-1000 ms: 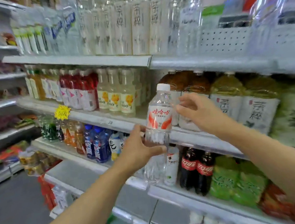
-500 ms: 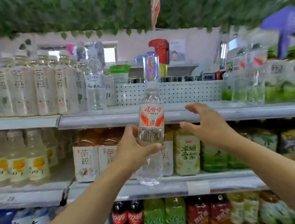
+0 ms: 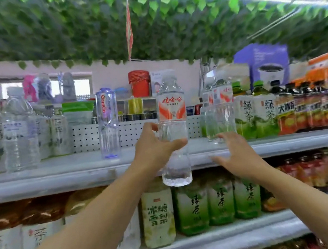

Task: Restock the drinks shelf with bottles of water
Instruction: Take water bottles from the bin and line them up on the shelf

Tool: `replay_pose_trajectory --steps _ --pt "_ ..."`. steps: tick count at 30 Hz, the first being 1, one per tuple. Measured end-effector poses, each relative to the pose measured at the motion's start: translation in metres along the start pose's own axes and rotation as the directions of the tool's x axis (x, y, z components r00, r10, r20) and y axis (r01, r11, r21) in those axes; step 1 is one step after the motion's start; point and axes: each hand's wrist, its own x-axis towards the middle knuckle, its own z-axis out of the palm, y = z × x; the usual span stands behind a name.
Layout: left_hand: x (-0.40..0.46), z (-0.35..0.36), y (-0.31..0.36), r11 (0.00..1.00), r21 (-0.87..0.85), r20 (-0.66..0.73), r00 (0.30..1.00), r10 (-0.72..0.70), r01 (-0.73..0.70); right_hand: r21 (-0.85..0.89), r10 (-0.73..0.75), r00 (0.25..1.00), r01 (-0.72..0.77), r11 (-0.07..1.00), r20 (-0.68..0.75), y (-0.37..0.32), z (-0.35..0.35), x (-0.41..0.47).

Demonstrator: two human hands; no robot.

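1. Two hands are up in front of me. My left hand grips a clear water bottle round its lower middle, thumb across the front, just under the red-and-white label.
2. My right hand holds nothing; its fingers are spread and relaxed, palm down, just beside the bottle on its right, at the front lip of the top shelf.
3. The bottle stands upright in the air, its white cap above the shelf and its base hanging below the shelf edge, so it is not set down.
4. On the top shelf to the right stand matching water bottles, then green tea bottles and dark-capped drinks.
5. Left of my bottle a tall bluish clear bottle stands alone, with more water and pale tea bottles further left.
6. The shelf below carries green tea and a pale pear drink.
7. Leafy green garlands hang overhead.
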Motion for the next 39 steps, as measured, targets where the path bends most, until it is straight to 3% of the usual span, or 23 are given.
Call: replay_pose_trajectory --steps 5,8,17,35,39 --pt "0.049 0.040 0.021 0.998 -0.027 -0.053 0.997 0.059 -0.060 -0.011 -0.119 0.992 0.119 0.993 -0.028 0.025 0.003 0.026" --pt "0.080 0.058 0.028 0.995 -0.030 -0.091 0.992 0.091 -0.094 -0.109 -0.235 0.970 0.227 0.968 -0.061 0.035 0.008 0.039" --pt "0.154 0.095 0.002 0.997 0.030 -0.197 0.978 0.071 -0.066 -0.204 -0.424 0.893 0.392 0.897 -0.148 0.068 0.035 0.064" --pt "0.182 0.119 -0.039 1.000 0.024 -0.082 0.997 0.008 -0.006 -0.261 -0.448 0.854 0.385 0.885 -0.262 0.079 0.065 0.071" --pt "0.184 0.106 -0.036 0.996 0.047 0.091 0.993 -0.080 0.076 -0.261 -0.446 0.853 0.380 0.887 -0.272 0.080 0.068 0.071"
